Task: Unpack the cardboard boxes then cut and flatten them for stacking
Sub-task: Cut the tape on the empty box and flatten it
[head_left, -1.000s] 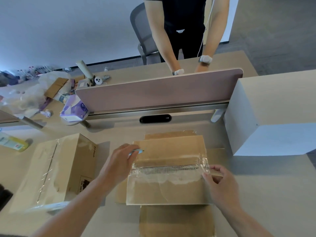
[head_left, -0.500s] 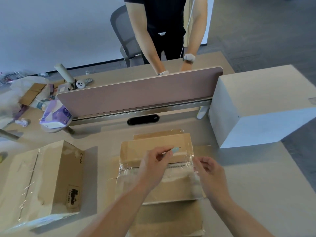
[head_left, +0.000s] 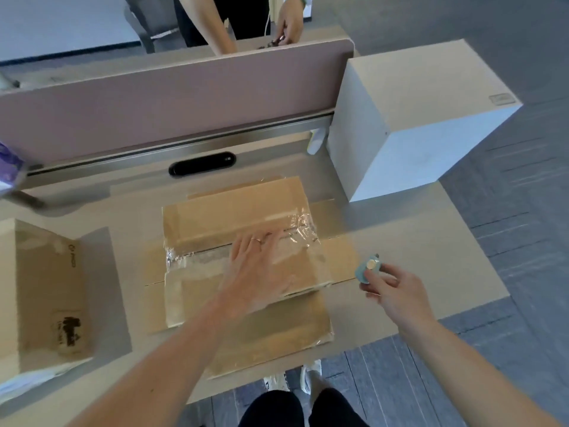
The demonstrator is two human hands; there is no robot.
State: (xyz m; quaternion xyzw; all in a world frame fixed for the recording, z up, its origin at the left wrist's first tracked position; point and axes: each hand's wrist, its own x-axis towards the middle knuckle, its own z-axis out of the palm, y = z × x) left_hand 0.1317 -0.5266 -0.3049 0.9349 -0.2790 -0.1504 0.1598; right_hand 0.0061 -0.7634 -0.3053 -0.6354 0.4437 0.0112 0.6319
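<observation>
Desk [head_left: 415,241] bears flattened box [head_left: 215,217]; grey carpet [head_left: 523,272] surrounds.

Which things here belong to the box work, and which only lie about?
Belongs to the job: flattened cardboard box under the left hand; blue cutter in the right hand; second cardboard box at the left.
Lying about: white box; desk partition; purple packet at the left edge.

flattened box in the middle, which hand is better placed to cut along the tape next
Right, probably. The right hand pinches the blue cutter beside the right edge of the flattened box, near the end of the clear tape. The left hand lies flat on that box and holds no tool.
</observation>
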